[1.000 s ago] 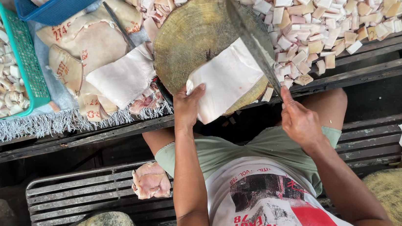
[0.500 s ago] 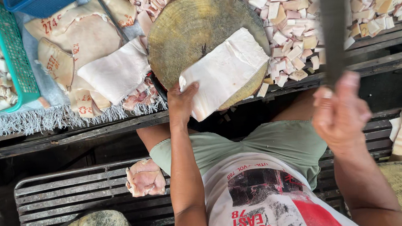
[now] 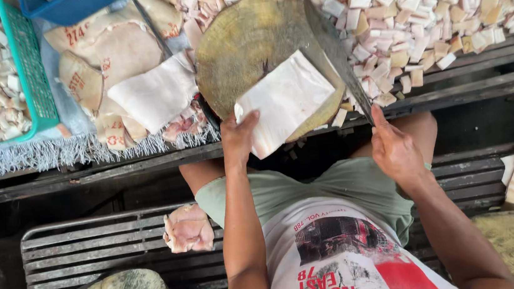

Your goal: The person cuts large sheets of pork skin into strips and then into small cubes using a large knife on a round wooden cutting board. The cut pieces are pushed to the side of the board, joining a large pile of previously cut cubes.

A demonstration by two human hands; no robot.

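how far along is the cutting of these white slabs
Done: a big heap of small cut pieces lies beyond the round chopping block, more in the green basket. In hand: the left hand pins a white slab on the block; the right hand holds the cleaver at its edge. Left: several uncut slabs beside the block.

The round chopping block (image 3: 254,50) is rough, worn wood, stained yellow-green. The cleaver (image 3: 333,52) has a dull grey metal blade (matt, without shine). The white slab (image 3: 284,101) under the left hand (image 3: 239,138) looks smooth and faintly moist. The basket (image 3: 27,72) is glossy teal plastic mesh. The tabletop (image 3: 470,77) is dark, weathered wooden slats.
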